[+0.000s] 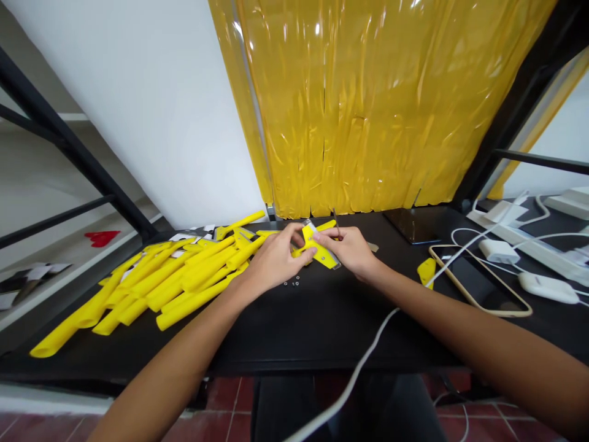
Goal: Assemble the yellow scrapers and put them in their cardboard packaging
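Yellow plastic makes up the one piece [327,256] between the two hands, held above the middle of the surface [299,334]. The left hand [281,256] pinches its near side and the right hand [350,250] has a thumb on it, so both are closed about it; a thin rod [337,222] stands up by the right fingers. The work looks partway along: this piece already carries a fastener, while about four nuts [297,278] lie loose just below the hands, seemingly unused. To the left lies a heap of yellow tubes [202,270], a dozen or more, too overlapped to count exactly. On the right are one yellow plate [427,270], one phone [481,279] and one dark tablet [414,226].
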A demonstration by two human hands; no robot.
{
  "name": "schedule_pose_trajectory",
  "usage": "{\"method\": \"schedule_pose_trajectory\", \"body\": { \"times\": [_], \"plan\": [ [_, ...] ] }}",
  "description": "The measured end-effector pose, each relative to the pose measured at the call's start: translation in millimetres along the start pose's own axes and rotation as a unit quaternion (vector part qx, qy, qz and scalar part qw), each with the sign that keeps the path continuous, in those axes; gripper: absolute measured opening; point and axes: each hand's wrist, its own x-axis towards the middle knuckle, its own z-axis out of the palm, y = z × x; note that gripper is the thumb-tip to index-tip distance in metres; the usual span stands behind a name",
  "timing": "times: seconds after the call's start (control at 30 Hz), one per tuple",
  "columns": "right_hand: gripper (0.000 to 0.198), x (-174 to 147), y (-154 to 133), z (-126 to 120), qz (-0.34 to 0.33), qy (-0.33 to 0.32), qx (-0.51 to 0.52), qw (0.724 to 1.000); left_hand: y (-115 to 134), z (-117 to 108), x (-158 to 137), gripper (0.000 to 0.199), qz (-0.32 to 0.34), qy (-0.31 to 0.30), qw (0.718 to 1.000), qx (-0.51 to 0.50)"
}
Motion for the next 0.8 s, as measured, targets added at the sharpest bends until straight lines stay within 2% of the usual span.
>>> {"method": "schedule_pose_trajectory", "body": {
  "times": [0.07,0.13,0.2,0.3,0.4,0.47,0.5,0.53,0.6,0.67,0.73,0.8],
  "plan": [
    [0.039,1,1,-1,0.058,0.019,0.048,0.997,0,1,-3,0.059,0.059,0.03,0.998,0.021],
    [0.04,2,0,-3,0.107,0.029,0.081,0.991,-2,4,-6,0.066,0.131,0.033,0.989,0.067],
    [0.04,1,-2,-4,0.132,0.029,0.099,0.986,-5,7,-7,0.055,0.185,0.03,0.974,0.124],
    [0.046,-1,-8,-5,0.108,-0.012,0.125,0.986,-11,9,-5,0.037,0.193,0.038,0.962,0.187],
    [0.056,-5,-9,-3,0.047,-0.05,0.102,0.992,-17,5,-1,0.032,0.147,0.068,0.967,0.198],
    [0.052,-7,-3,-1,-0.024,-0.061,0.003,0.998,-20,0,3,0.029,0.108,0.106,0.972,0.181],
    [0.045,-9,2,1,-0.071,-0.078,-0.069,0.992,-22,-3,6,0.026,0.087,0.125,0.974,0.168],
    [0.038,-10,8,3,-0.118,-0.105,-0.145,0.977,-24,-7,9,0.021,0.067,0.14,0.976,0.156],
    [0.025,-12,19,6,-0.189,-0.171,-0.279,0.926,-28,-12,14,0.015,0.016,0.151,0.981,0.123],
    [0.023,-13,28,8,-0.214,-0.218,-0.359,0.882,-30,-17,18,0.024,-0.046,0.143,0.987,0.053],
    [0.023,-13,32,11,-0.213,-0.236,-0.397,0.861,-30,-19,19,0.027,-0.108,0.111,0.986,-0.066],
    [0.02,-12,32,12,-0.202,-0.244,-0.408,0.856,-27,-20,19,0.022,-0.158,0.066,0.965,-0.196]
  ]
}}
